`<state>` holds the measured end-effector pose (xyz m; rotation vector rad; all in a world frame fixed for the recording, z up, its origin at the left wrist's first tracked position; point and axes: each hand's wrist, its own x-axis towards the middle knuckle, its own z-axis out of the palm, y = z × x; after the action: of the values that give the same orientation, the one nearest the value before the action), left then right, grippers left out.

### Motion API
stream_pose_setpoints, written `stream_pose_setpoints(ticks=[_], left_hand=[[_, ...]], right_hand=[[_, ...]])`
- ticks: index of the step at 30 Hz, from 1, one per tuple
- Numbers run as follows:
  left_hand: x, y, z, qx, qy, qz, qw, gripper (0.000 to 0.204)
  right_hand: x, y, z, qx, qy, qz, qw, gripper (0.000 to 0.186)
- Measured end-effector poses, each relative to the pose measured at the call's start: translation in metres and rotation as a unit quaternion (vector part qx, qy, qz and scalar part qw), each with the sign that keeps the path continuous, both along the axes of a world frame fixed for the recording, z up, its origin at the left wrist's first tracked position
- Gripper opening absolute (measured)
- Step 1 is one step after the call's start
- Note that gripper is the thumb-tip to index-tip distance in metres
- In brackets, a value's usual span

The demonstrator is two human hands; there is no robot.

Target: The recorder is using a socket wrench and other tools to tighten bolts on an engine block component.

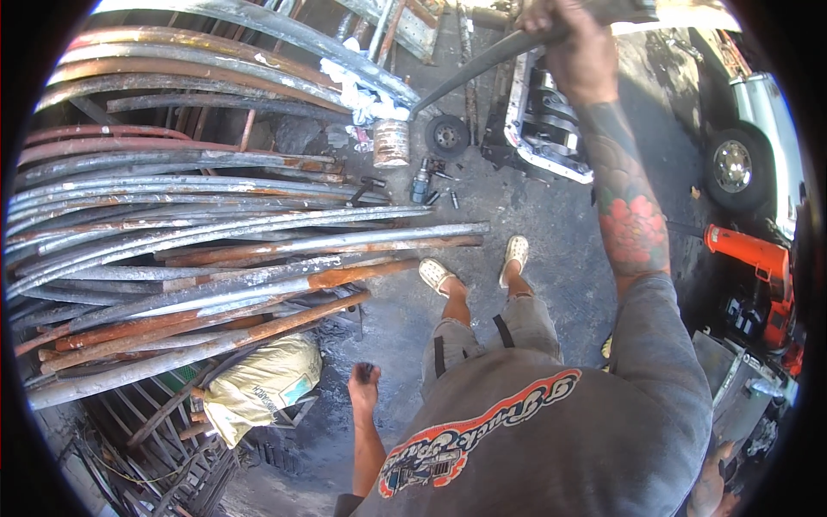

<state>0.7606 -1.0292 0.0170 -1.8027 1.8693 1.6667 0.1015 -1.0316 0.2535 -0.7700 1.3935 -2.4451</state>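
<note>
1. Grey shirt [560,448], printed; nearest.
2. Right hand [587,56], raised; clamped round a dark bar [482,66] toward its thicker end, presumably to balance weight.
3. Bar: long, bowed, tapering; upper middle, slanting toward a rusty can [391,146].
4. Left hand [365,392], low, fingers curled; contents untellable.
5. Pipes [258,233], rust-streaked, laid alongside, apparently for compact storage.
</note>
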Motion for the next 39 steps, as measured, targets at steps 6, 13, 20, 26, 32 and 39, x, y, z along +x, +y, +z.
stream_pose_setpoints(ticks=[6,13,20,26,32,39], left_hand=[[-0.216,-0.068,0.085,-0.109,0.25,-0.004,0.962,0.04],[-0.342,0.027,0.241,0.037,0.566,0.012,0.824,0.044],[-0.358,0.19,0.259,0.137,0.571,0.039,0.808,0.041],[-0.369,0.287,0.264,0.123,0.543,0.03,0.83,0.039],[-0.375,0.332,0.273,0.13,0.522,0.038,0.842,0.028],[-0.376,0.352,0.263,-0.067,0.376,-0.086,0.92,0.023]], right_hand=[[0.054,0.128,0.152,-0.03,0.161,0.29,0.943,0.028],[0.158,0.219,0.08,0.251,0.268,0.294,0.882,0.021],[0.194,0.306,-0.014,0.343,0.186,0.367,0.844,0.017],[0.191,0.378,-0.043,0.316,0.267,0.359,0.836,0.014],[0.174,0.429,-0.022,0.374,0.24,0.352,0.823,0.024],[0.165,0.459,-0.001,0.48,0.225,0.377,0.76,0.029]])
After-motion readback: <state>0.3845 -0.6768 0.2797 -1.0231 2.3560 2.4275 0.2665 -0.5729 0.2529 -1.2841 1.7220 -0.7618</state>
